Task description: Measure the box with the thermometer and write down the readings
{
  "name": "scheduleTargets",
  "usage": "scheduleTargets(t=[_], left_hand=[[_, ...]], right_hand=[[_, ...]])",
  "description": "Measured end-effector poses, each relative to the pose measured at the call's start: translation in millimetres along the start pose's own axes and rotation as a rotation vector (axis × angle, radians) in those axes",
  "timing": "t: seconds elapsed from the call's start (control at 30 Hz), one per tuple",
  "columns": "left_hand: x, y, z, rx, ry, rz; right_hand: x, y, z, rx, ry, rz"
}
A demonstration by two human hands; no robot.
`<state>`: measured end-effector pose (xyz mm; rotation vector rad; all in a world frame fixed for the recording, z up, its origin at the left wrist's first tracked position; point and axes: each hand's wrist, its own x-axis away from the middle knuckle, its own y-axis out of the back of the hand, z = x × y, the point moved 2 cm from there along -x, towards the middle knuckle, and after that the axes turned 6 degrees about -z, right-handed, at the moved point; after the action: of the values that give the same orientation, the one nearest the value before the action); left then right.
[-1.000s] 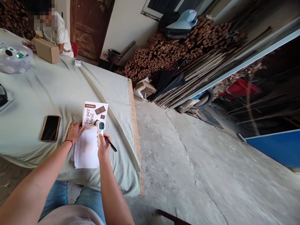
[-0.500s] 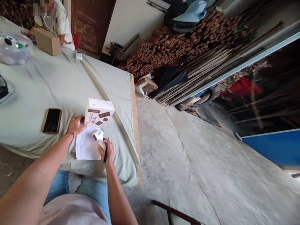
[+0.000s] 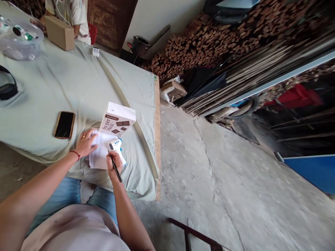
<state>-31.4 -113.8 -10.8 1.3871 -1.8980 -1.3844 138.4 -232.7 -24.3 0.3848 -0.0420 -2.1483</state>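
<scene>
My left hand [image 3: 86, 143] lies flat with fingers spread on the left part of a sheet of paper [image 3: 101, 161] that carries handwriting. Between the fingers of my right hand [image 3: 114, 164] is a black pen [image 3: 116, 170], its tip over the paper. Just beyond that hand, a white and blue infrared thermometer [image 3: 116, 146] rests partly on the sheet, its handle behind my fingers. At the paper's far edge stands a white "Super Meal" box [image 3: 119, 118] with brown pictures. Left of my left hand lies a smartphone [image 3: 65, 124], screen dark.
A pale green cloth [image 3: 86, 90] covers the table. On it are a cardboard box [image 3: 59, 33], a clear plastic tub [image 3: 21, 45], a small white device [image 3: 95, 52] and a black headband-like item [image 3: 7, 89]. A person [image 3: 78, 17] sits across. Stacked firewood [image 3: 188, 45] lines the wall.
The thermometer has left my right hand and lies on the table; that hand now holds only the pen in a writing grip. My left hand has come off the box onto the paper.
</scene>
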Motion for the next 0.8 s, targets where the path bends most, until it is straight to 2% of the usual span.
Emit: scheduleTargets(t=[0.13, 0.23, 0.43, 0.8], left_hand=[[28.5, 3.4, -9.9, -0.037, -0.046, -0.013], [37.5, 7.8, -15.7, -0.041, -0.061, -0.015], [35.7, 13.2, -20.6, -0.031, -0.060, -0.002], [33.3, 12.5, -21.8, -0.025, -0.075, -0.019]], right_hand=[[0.0, -12.8, -5.9, 0.058, -0.027, 0.075], [0.2, -16.9, -11.3, 0.121, -0.012, 0.085], [4.0, -20.7, -19.7, 0.284, 0.063, 0.072], [3.8, -20.4, -17.3, 0.366, 0.131, 0.162]])
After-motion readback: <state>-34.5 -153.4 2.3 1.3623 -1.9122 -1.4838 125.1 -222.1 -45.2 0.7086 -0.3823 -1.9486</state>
